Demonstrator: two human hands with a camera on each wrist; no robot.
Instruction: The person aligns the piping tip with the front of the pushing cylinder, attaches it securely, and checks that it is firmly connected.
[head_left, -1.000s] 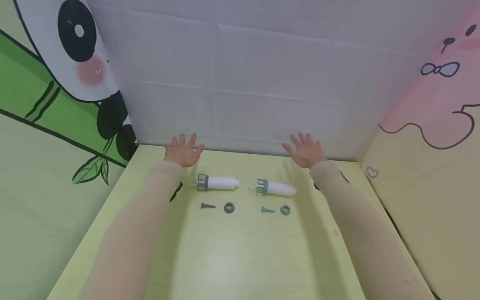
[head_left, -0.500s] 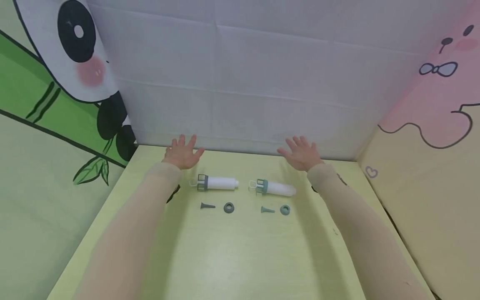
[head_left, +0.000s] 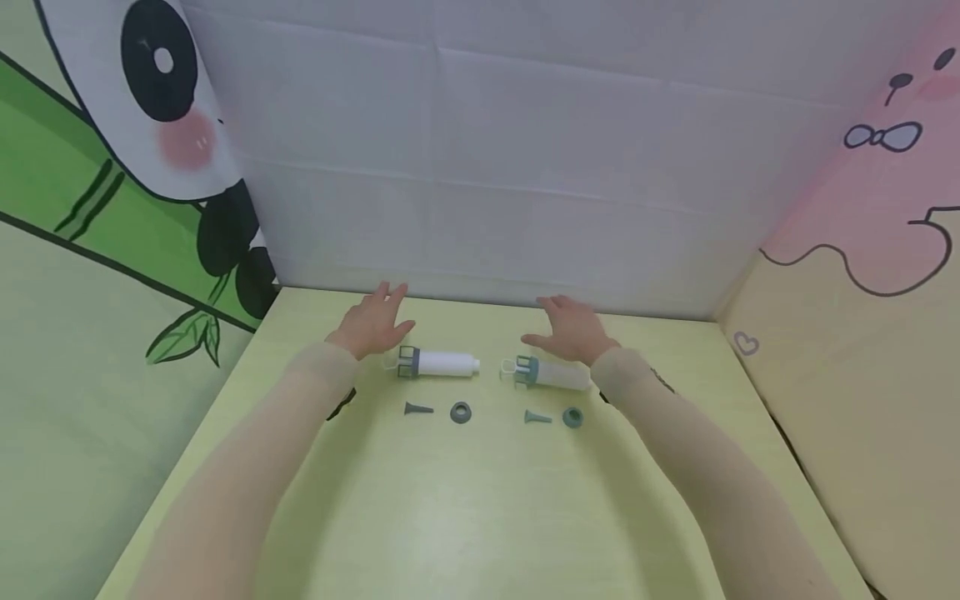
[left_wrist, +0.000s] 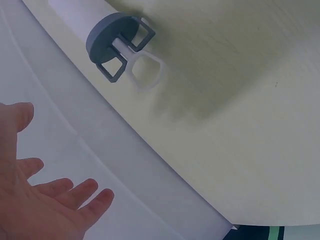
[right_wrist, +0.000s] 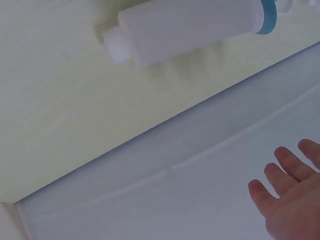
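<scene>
Two white plunger syringes lie on the pale yellow table: one with a grey-blue collar (head_left: pixel 446 364) on the left, the other with a teal collar (head_left: pixel 558 375) on the right. My left hand (head_left: pixel 370 325) is just above and left of the grey one, fingers spread and holding nothing. Over the far side of the teal one hovers my right hand (head_left: pixel 573 330), thumb out, also without anything in it. In the left wrist view the grey collar (left_wrist: pixel 112 37) has side loops and a clear ring handle (left_wrist: pixel 146 72). The right wrist view shows the teal syringe's stubby tip (right_wrist: pixel 119 46).
In front of the syringes lie a dark grey cone nozzle (head_left: pixel 418 408) with a grey ring cap (head_left: pixel 461 412), and a teal cone nozzle (head_left: pixel 537 417) with a teal ring cap (head_left: pixel 572 417). A white cloth wall (head_left: pixel 480 225) rises along the table's back edge.
Both hands have come inward and slightly nearer to the syringes, the right one moving left and down more. The syringes and small parts stay put.
</scene>
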